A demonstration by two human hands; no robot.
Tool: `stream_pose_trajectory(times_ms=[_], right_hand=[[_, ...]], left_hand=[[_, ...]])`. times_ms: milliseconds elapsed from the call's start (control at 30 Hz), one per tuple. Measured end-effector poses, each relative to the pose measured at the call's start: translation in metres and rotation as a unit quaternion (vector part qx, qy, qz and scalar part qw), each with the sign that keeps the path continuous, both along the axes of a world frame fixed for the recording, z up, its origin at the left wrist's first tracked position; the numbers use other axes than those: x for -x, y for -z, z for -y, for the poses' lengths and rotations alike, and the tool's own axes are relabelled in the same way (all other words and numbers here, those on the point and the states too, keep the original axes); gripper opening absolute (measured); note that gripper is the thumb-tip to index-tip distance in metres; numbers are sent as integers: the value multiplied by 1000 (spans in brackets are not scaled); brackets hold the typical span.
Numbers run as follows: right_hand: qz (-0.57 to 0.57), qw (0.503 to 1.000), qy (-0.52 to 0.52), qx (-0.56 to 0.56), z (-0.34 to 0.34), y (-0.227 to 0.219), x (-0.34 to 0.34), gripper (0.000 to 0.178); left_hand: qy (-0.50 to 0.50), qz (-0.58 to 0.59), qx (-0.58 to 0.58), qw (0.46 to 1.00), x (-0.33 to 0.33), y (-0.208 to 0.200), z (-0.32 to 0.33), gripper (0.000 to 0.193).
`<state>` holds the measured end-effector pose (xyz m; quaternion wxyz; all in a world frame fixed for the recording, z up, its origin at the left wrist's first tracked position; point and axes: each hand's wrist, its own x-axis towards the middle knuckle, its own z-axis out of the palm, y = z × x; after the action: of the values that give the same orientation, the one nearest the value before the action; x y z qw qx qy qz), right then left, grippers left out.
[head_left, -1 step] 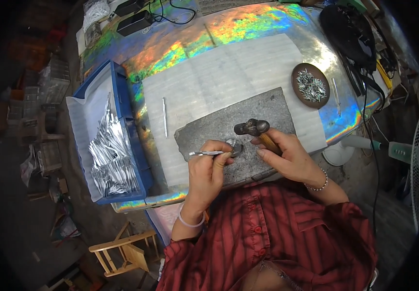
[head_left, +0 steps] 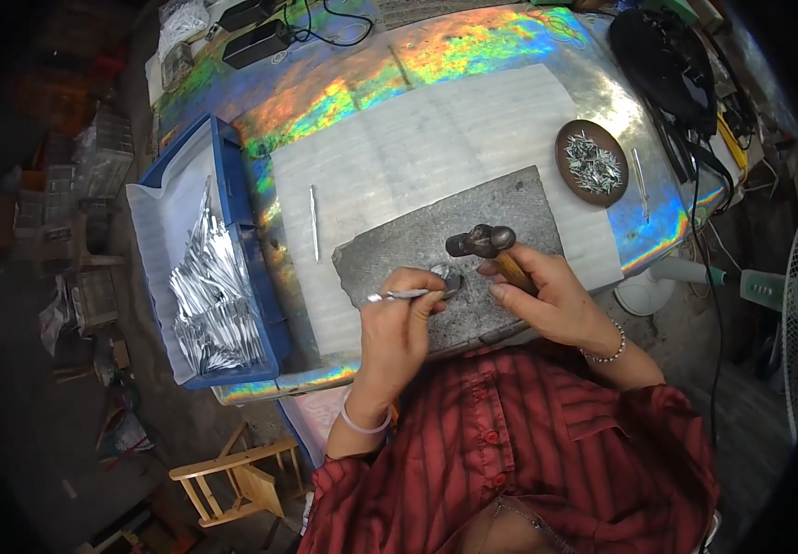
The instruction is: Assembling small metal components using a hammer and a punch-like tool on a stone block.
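Observation:
My left hand (head_left: pixel 399 319) is closed round a slim silver metal piece (head_left: pixel 394 295), whose far end reaches a small round metal block (head_left: pixel 449 277). That block rests on a grey stone slab (head_left: pixel 390 242), right beside my left fingertips. In my right hand (head_left: pixel 551 300) is a hammer (head_left: pixel 484 242), gripped by its wooden handle close to the head. The hammer head hangs over the slab, just beyond the round block and apart from it. My left fingers hide part of the silver piece.
A blue bin (head_left: pixel 249 268) lined with white sheet holds many slim silver pieces (head_left: pixel 214 305) at the left. One more lone silver piece (head_left: pixel 314 223) lies on the white sheet (head_left: pixel 436 129). Small metal bits fill a brown dish (head_left: pixel 565 148) at right, near a thin metal tool (head_left: pixel 640 185).
The silver piece in my left hand has turned and shifted slightly. The hammer head has tilted a little; the rest looks the same.

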<state>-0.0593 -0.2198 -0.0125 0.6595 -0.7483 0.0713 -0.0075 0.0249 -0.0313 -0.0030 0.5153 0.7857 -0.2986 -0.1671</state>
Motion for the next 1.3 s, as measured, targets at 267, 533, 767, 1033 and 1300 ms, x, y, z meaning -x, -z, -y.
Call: stream_pose_trajectory(times_ms=[267,533,767,1033,1300], right_hand=[[215,955,-189,80,-1,-64,-27,29],[105,973,-164,123,1,-102,-17,39],[60,946,-199,248,11,-134,10,51],[88,894,-187,398,2,-136,16,45],[111,829,-218,503,5,-154,21,44]], left_hand=[[57,275,-60,958,8,9,6,26],[41,240,-48,969,5,-3,-2,17],[41,225,11,973,-2,5,-2,23],[49,215,14,975,-3,5,1,19],[52,210,33,976,-3,-2,7,18]])
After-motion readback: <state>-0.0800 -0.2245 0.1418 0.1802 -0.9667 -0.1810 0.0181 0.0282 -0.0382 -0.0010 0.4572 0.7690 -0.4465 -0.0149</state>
